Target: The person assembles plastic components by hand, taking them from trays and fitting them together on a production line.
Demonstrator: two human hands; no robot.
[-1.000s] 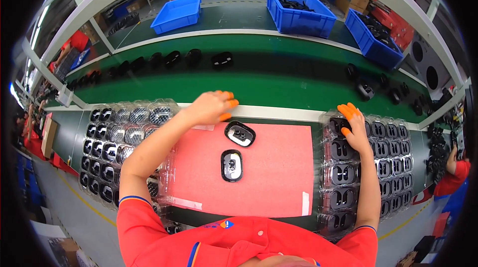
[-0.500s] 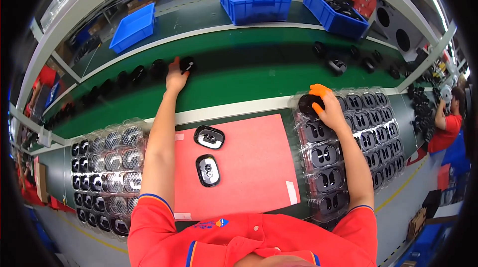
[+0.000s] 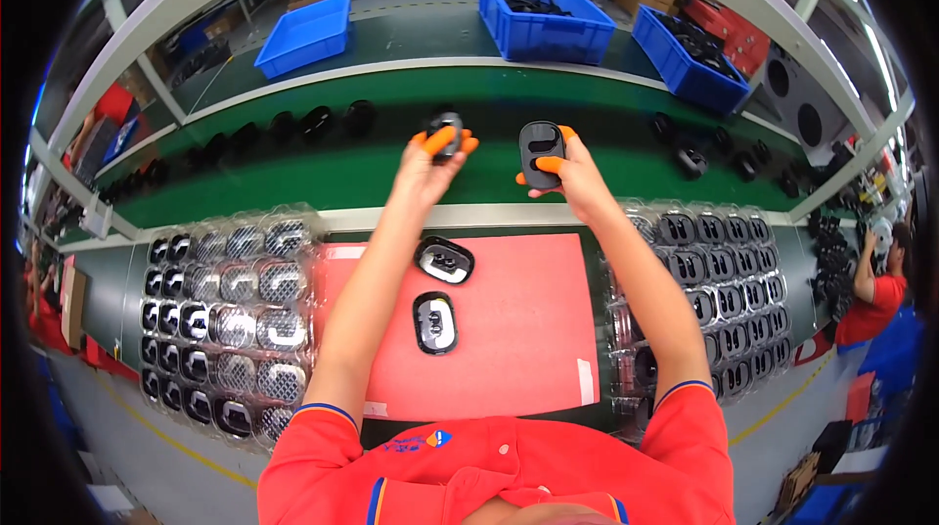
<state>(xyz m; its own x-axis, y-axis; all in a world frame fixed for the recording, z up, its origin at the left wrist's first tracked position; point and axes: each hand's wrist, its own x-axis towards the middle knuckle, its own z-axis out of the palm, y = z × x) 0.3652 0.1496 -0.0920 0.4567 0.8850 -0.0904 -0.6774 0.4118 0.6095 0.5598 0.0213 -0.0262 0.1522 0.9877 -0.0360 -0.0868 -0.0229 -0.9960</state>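
Observation:
My left hand (image 3: 423,176), with orange finger covers, grips a small dark rounded case part (image 3: 449,122) above the green belt; its details are blurred. To its right, my right hand (image 3: 579,173) holds up a black oval case shell (image 3: 539,136), thumb across its front, where two elongated recesses show. It looks like an earbud case part. Below my hands, two glossy black case parts with pale inner faces lie on a pink mat: a tilted one (image 3: 445,261) and a more upright one (image 3: 435,322). Neither hand touches them.
Clear blister trays flank the mat, one at left (image 3: 235,324) and one at right (image 3: 729,310), both holding black parts. More parts line the green belt (image 3: 391,197). Blue bins (image 3: 548,36) stand behind it. A co-worker in red (image 3: 875,305) is at far right.
My left hand has picked a case part off the belt and moved right with it. My right hand has lifted the black case shell from the right tray and moved left over the belt.

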